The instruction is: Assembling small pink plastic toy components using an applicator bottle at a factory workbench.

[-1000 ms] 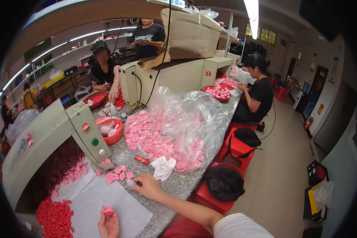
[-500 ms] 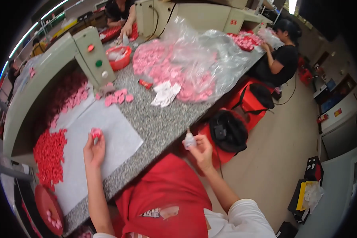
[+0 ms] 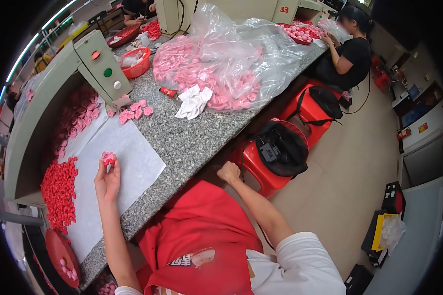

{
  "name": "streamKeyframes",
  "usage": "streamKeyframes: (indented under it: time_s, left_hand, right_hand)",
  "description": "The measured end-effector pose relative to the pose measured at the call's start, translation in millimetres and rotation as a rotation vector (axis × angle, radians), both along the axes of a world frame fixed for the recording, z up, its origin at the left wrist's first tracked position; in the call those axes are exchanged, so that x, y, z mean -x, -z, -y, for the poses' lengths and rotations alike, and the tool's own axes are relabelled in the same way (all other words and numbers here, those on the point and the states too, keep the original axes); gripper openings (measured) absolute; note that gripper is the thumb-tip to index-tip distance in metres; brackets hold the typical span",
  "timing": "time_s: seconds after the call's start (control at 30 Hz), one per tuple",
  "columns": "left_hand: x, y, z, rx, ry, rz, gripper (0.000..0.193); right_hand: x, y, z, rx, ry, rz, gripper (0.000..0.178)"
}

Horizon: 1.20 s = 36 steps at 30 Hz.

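Note:
My left hand is raised above a white sheet, fingertips pinching a small pink piece with red on its underside. It looks like a little flower. Left of that hand lies a heap of small red pieces. Behind them, pink pieces are piled under the curved pale-green machine housing. My right hand is curled at the table's edge, beside a red stool. Its fingers are turned away, and whatever they may hold is hidden. The small white bottle is out of sight.
On the speckled tabletop are a clear bag of pink pieces, a crumpled white cloth and a red basket. A red plate sits at lower left. A black bag rests on the stool. Co-workers sit farther off.
My right hand has moved slightly left to the table's edge and turned over; the white bottle it held no longer shows. The left hand still holds the pink piece.

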<state>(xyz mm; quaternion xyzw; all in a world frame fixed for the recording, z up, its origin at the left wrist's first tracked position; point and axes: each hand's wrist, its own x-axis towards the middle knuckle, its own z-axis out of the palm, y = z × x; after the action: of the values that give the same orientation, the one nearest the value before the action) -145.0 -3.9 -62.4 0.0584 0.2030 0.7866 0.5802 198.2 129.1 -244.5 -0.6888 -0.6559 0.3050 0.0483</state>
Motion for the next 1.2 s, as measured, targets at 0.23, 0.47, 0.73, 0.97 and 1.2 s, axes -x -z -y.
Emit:
streamKeyframes:
  time_s: [0.23, 0.47, 0.73, 0.97, 1.2]
  left_hand:
    - [0.7, -1.9, 3.3, -0.017, -0.003, -0.010, 0.031]
    - [-1.9, 5.1, 8.2, 0.041, -0.056, 0.011, 0.029]
    - [-1.2, -4.7, 3.4, 0.067, -0.063, 0.033, 0.025]
    - [1.7, 1.0, 5.4, 0.017, -0.021, 0.045, 0.025]
    - [2.7, -18.2, 14.5, -0.021, -0.053, 0.092, 0.030]
  right_hand:
    - [10.2, 3.6, -8.0, 0.039, -0.008, 0.065, 0.043]
    - [-20.6, 16.0, 21.4, 0.275, 0.177, -0.688, 0.036]
    - [-58.5, -59.5, 49.8, 0.549, 0.006, -1.487, 0.034]
    - [-14.3, -168.5, 43.0, 0.635, -0.338, -1.891, 0.035]
    - [124.6, -234.4, -0.4, 0.811, -0.443, -1.795, 0.045]
